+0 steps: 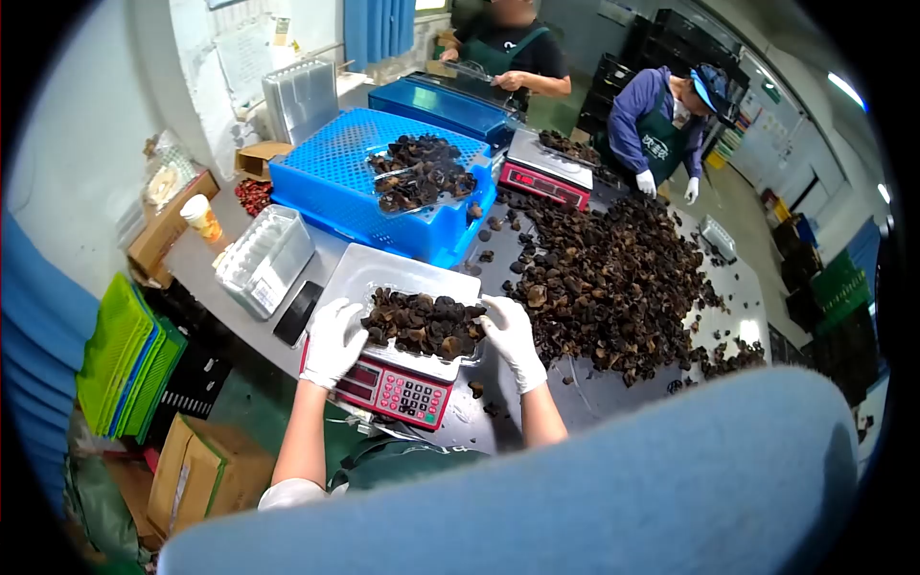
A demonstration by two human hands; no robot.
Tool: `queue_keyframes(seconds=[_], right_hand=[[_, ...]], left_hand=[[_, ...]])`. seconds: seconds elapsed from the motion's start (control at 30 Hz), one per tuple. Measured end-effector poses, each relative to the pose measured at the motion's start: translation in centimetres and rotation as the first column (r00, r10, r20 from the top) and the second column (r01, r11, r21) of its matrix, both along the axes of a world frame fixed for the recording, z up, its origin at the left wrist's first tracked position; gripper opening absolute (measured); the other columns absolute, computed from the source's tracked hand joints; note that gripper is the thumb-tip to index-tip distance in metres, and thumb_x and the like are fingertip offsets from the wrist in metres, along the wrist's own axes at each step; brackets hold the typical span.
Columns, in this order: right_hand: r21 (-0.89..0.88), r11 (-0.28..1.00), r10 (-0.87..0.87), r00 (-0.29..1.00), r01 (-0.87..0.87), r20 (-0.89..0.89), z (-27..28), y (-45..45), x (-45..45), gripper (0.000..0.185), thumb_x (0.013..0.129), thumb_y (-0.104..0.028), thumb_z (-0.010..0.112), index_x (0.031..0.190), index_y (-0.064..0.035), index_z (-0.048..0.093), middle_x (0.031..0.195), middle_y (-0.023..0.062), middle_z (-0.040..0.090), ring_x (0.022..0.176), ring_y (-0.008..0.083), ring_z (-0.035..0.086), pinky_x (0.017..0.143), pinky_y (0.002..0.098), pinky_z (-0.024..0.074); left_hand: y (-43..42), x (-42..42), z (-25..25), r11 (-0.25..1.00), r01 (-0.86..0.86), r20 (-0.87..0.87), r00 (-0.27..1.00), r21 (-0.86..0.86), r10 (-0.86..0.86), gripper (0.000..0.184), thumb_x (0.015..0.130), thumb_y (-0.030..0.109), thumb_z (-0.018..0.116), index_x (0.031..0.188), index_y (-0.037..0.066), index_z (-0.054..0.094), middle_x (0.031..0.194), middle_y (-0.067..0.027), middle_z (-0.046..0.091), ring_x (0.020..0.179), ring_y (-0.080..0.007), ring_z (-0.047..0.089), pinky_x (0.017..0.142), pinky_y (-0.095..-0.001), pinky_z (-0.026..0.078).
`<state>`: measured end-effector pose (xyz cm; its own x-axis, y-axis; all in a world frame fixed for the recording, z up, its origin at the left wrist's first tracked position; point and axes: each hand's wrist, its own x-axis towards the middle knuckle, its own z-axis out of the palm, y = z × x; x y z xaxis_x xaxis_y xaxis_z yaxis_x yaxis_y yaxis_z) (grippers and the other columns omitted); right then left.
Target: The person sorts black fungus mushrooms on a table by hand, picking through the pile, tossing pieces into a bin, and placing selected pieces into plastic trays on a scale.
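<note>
So in the head view, a big blurry light-blue shape [537,489] blocks the bottom of the frame, covering the near table edge on the right and part of the wearer's dark green apron [407,465]. The image circle also cuts off the corners, and the standing co-worker [508,53] up top is cropped at the head. The clear tray [471,356] is kinda tough to trace, since dark dried fungus [422,321] fills it and its see-through rim blends into the silver scale plate [383,268] it's sitting on. The left hand [333,340], white-gloved, is at the tray's left side, fingers a bit apart and curved; the right hand [511,335], gloved too, is curled at the right side, thumb tip hard to make out. Can't really tell if either one is pinching the rim. The keypad [407,395] on the red scale below is in plain sight. Room-wise, a black phone [298,313] and a clear plastic box [264,264] crowd the left, a blue crate [345,172] sits just beyond the scale, and the big fungus pile [604,278] spreads out right of the right hand, with a strip of bare grey tabletop [585,391] in front of it.
</note>
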<state>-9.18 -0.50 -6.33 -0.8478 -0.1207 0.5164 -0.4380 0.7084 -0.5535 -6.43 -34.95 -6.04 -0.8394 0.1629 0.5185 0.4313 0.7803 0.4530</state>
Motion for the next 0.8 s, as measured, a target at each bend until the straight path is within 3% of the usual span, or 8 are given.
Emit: queue_keyframes(seconds=[0.1,0.2,0.23,0.3,0.37,0.57,0.7,0.8], right_hand=[[0.103,0.992,-0.071,0.996,0.066,0.047,-0.4,-1.1,-1.9,0.02,0.075,-0.016,0.071,0.091,-0.0052,0.067,0.09,0.0129,0.067,0.086,0.0324,0.063,0.077,0.0402,0.05],[-0.356,0.887,-0.245,0.953,0.294,0.179,-0.6,0.9,-2.9,0.017,0.081,-0.013,0.069,0.094,-0.0035,0.069,0.095,0.0154,0.069,0.089,0.0311,0.067,0.081,0.0385,0.0525],[-0.131,0.876,-0.475,0.877,0.464,-0.076,-1.7,2.4,-3.4,0.018,0.079,-0.013,0.07,0.095,-0.0035,0.07,0.094,0.0147,0.069,0.089,0.0316,0.066,0.081,0.0386,0.0527],[0.171,0.791,-0.569,0.81,0.587,-0.145,0.8,2.5,-3.0,0.037,0.077,-0.014,0.07,0.112,-0.005,0.064,0.103,0.0161,0.066,0.095,0.0334,0.062,0.084,0.043,0.0498],[0.123,0.832,-0.535,0.841,0.54,-0.074,0.9,2.0,-4.7,0.046,0.077,-0.015,0.07,0.12,-0.0046,0.06,0.107,0.0167,0.063,0.097,0.0342,0.06,0.084,0.0438,0.0489],[-0.351,0.897,-0.114,0.91,0.267,0.4,3.2,-6.8,-14.7,0.055,0.088,-0.02,0.066,0.137,-0.0034,0.047,0.091,0.0089,0.065,0.075,0.013,0.062,0.067,0.0275,0.0508],[-0.394,0.842,-0.097,0.821,0.37,0.563,3.9,-10.6,-20.8,0.072,0.09,-0.022,0.06,0.149,-0.001,0.024,0.083,0.0089,0.064,0.057,0.013,0.058,0.05,0.0279,0.0478],[-0.265,0.869,-0.166,0.749,0.419,0.642,3.7,-10.6,-24.6,0.064,0.089,-0.025,0.061,0.143,-0.0032,0.033,0.082,0.0094,0.064,0.055,0.0142,0.058,0.048,0.0279,0.047]], left_hand=[[0.2,-2.0,-2.1,0.996,0.086,0.109,0.991,-0.024,-0.083,0.062,0.076,0.021,0.074,0.133,0.007,0.052,0.134,-0.0232,0.047,0.124,-0.0396,0.045,0.106,-0.0442,0.037],[-1.1,-3.2,-2.6,0.968,0.19,0.212,0.952,0.163,-0.223,0.065,0.081,0.018,0.072,0.139,0.006,0.045,0.137,-0.0205,0.044,0.127,-0.0369,0.043,0.106,-0.0424,0.039],[-1.9,-4.3,-2.6,0.939,0.224,0.22,0.933,0.262,-0.284,0.062,0.084,0.016,0.071,0.139,0.005,0.045,0.138,-0.0188,0.044,0.128,-0.0348,0.044,0.105,-0.041,0.04],[-4.0,-7.9,-2.4,0.947,0.292,0.175,0.934,0.133,-0.312,0.056,0.087,0.014,0.068,0.137,0.004,0.046,0.137,-0.0165,0.044,0.127,-0.0314,0.045,0.104,-0.0385,0.042],[-5.7,-12.4,-3.4,0.912,0.171,0.135,0.962,0.372,-0.236,0.052,0.086,0.014,0.066,0.134,0.003,0.048,0.132,-0.0175,0.048,0.123,-0.0319,0.047,0.106,-0.0396,0.038],[-4.7,-27.6,1.2,0.922,0.161,-0.043,0.987,0.351,-0.156,0.043,0.085,0.012,0.064,0.127,0.01,0.056,0.125,-0.0186,0.053,0.117,-0.0373,0.051,0.102,-0.0427,0.041],[-3.2,-35.9,0.6,0.971,0.148,-0.072,0.988,0.188,-0.137,0.032,0.087,0.02,0.06,0.119,0.014,0.061,0.119,-0.0116,0.057,0.108,-0.0356,0.053,0.093,-0.0448,0.046],[-2.4,-37.6,0.5,0.989,0.121,0.043,0.991,0.089,-0.125,0.031,0.09,0.033,0.058,0.114,0.015,0.065,0.121,-0.0072,0.058,0.111,-0.0334,0.052,0.094,-0.0477,0.045]])
